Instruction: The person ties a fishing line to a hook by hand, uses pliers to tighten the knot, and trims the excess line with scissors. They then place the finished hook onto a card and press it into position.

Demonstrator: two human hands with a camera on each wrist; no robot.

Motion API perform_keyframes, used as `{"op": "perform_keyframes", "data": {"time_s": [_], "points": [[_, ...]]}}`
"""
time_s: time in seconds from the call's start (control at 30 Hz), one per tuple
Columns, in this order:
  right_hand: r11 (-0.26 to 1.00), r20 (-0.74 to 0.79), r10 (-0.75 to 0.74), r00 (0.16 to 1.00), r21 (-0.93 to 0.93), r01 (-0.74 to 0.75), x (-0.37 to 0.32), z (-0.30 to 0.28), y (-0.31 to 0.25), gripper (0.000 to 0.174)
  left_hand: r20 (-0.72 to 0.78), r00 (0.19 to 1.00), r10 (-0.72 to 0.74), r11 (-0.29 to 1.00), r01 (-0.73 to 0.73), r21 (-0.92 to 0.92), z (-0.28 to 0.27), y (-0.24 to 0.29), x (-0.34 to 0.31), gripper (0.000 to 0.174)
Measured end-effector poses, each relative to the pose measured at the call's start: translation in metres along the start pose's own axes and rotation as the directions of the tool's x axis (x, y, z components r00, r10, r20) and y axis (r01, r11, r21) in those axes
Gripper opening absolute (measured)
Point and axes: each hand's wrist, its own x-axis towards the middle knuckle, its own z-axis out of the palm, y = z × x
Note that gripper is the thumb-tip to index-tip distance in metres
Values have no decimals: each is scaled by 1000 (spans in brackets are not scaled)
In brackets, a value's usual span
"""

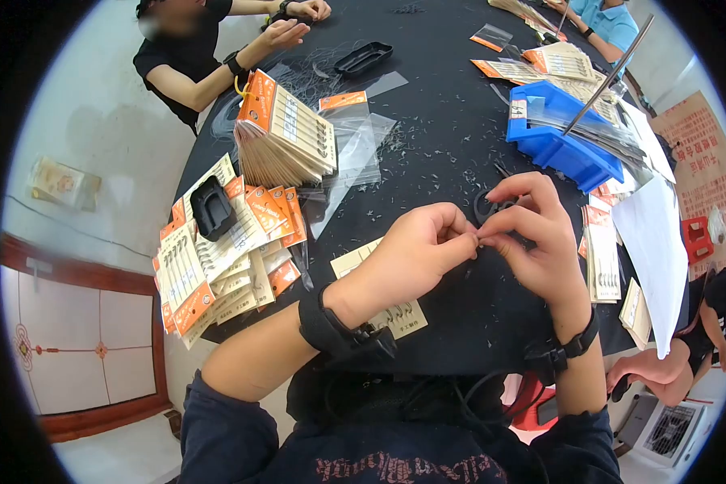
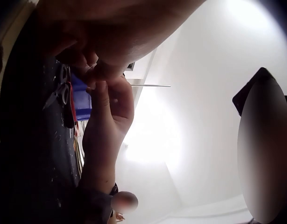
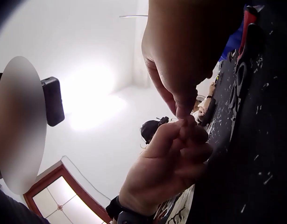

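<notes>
My left hand (image 1: pixel 423 250) and right hand (image 1: pixel 540 242) meet over the black table, thumbs and index fingers pinched together tip to tip. Between them is a tiny thing mostly hidden by the fingertips; I cannot tell its kind. In the right wrist view the left hand (image 3: pixel 166 161) is below, its other fingers curled, touching the right hand's fingertips. Under my left forearm lies a cream card (image 1: pixel 407 319) with small hooks along it. Black-handled scissors (image 3: pixel 239 84) rest on the table just beyond my right hand, beside a red-handled tool (image 3: pixel 248 28).
Left are a fanned stack of orange-topped hook cards (image 1: pixel 286 133) and a card pile bearing a black tray (image 1: pixel 213 208). A blue bin (image 1: pixel 561 145) with a metal rod stands back right, near white paper (image 1: pixel 649 250). Clippings litter the table. Another person (image 1: pixel 189 73) sits opposite.
</notes>
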Motion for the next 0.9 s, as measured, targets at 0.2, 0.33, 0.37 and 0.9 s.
{"op": "perform_keyframes", "data": {"time_s": [0.2,0.33,0.37,0.9], "points": [[998,31,-34,999,-46,35,1,3,-1,17,-46,999,26,996,-22,91,0,6,-3,15],[955,7,122,993,273,-119,-4,3,6,9,-1,999,37,999,-37,-39,0,4,0,13],[907,-3,192,981,382,-177,-5,4,8,8,23,999,40,994,-37,-106,0,4,1,12],[887,82,72,994,450,-102,-8,2,14,12,255,960,-119,955,181,-235,-2,16,-5,10]]}}
